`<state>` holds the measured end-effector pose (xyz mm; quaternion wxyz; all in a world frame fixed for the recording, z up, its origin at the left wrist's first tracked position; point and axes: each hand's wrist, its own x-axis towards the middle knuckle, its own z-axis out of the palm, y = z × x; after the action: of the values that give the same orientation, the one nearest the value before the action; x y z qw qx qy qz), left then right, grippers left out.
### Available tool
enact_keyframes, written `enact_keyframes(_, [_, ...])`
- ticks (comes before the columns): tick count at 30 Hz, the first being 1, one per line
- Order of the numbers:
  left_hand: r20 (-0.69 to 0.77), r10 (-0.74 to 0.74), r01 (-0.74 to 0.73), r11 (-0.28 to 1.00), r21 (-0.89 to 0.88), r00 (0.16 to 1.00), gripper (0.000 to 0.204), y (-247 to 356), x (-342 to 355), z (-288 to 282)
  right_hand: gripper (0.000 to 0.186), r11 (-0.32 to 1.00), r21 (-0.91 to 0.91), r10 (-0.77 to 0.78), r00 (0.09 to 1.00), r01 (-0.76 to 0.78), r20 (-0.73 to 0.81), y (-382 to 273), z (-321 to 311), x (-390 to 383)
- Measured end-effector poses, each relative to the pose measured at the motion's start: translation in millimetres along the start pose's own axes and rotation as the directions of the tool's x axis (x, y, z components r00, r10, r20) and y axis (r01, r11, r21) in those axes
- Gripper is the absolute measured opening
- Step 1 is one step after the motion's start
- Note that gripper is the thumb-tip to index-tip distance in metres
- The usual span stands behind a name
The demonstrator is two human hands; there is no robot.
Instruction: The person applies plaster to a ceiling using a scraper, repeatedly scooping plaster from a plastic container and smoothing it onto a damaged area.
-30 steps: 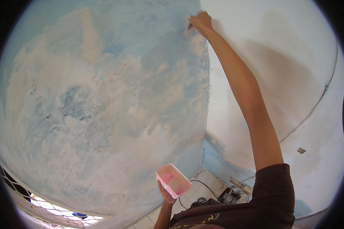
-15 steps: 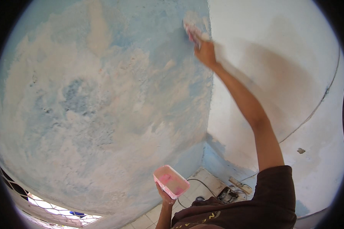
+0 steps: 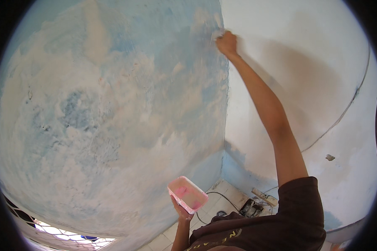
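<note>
My left hand (image 3: 183,210) grips a pink rectangular plastic tub (image 3: 188,193) from beneath and its left side. Whitish paste with pink patches shows inside, and white smears coat the rim. High up at the wall corner, my right hand (image 3: 227,43) is closed around a putty knife (image 3: 218,34). The knife is blurred and mostly covered by the fingers; its blade end is against the blue wall (image 3: 171,46), just left of the corner. Patches of cream-coloured filler spread over much of that wall.
A white wall (image 3: 264,21) adjoins on the right, carrying a thin cable (image 3: 343,113) and a small hole (image 3: 330,157). Low in the corner lie a power strip (image 3: 264,196), a dark box-like item (image 3: 250,208) and a black cord on floor tiles. A window grille (image 3: 67,238) is at lower left.
My right hand has turned and drawn slightly to the right toward the corner, the putty knife shifting downward. The tub stays nearly in place. The whole view has swung a little.
</note>
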<state>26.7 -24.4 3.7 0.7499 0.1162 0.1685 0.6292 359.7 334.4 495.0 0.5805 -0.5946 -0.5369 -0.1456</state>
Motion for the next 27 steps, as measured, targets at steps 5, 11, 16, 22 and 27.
enact_keyframes(5, [0.001,0.035,-0.035,0.999,0.03,0.999,0.075,8.1,1.4,-16.1,0.049,0.856,0.124,-0.505,0.863,0.502,-0.005,-134.8,4.4,-144.0])
enact_keyframes(11, [0.017,-0.05,0.05,0.999,0.019,0.999,0.075,2.2,15.8,-12.2,0.048,0.776,0.364,-0.507,0.853,0.515,-0.127,-48.8,-8.9,-172.0])
enact_keyframes(16, [0.005,-0.059,0.059,0.998,-0.018,0.998,0.073,1.8,19.2,-11.2,0.043,0.985,0.106,-0.107,0.964,0.136,-0.242,66.3,-14.5,-79.6])
enact_keyframes(22, [-0.034,-0.015,0.015,1.0,-0.004,0.999,0.072,8.9,20.1,-6.7,0.038,0.963,0.115,-0.207,0.944,0.242,-0.256,69.3,6.2,-43.8])
enact_keyframes(27, [-0.067,0.052,-0.052,0.999,0.001,0.996,0.072,10.3,24.7,-8.2,0.033,0.985,0.131,-0.091,0.983,0.113,-0.162,66.3,10.1,-33.3])
